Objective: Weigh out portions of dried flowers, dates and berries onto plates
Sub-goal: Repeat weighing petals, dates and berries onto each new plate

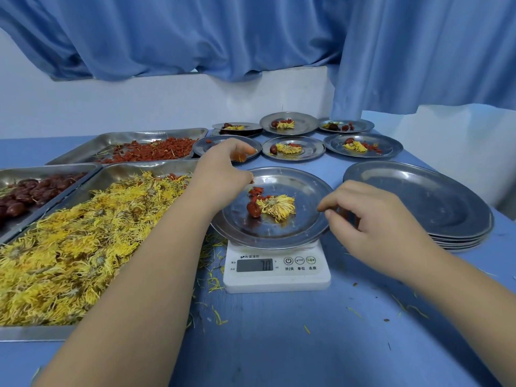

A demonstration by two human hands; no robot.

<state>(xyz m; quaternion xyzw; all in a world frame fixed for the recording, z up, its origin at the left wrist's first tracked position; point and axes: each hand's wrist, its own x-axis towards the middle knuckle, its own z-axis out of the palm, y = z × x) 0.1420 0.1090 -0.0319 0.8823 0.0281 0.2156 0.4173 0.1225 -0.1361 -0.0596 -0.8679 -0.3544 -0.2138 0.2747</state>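
meanwhile, at a blue bench (279,344), a person's left grip (223,166) pinches a few red berries (240,156) above the far left rim of the steel plate (279,233), which sits on the white scale (276,283). on that plate lie one date (253,210), one dried flower (277,208) touching it, and some loose berries (255,191) just behind them. the right grip (371,219) hovers at the plate's right rim with its fingers curled; whether it actually holds the rim cannot be told from this angle. to the left stand the flower tray (28,332), the date tray (42,170) and the berry tray (156,135). a stack of bare plates (418,202) waits at right, and six filled plates (310,152) sit at the rear beneath a blue curtain (223,37).
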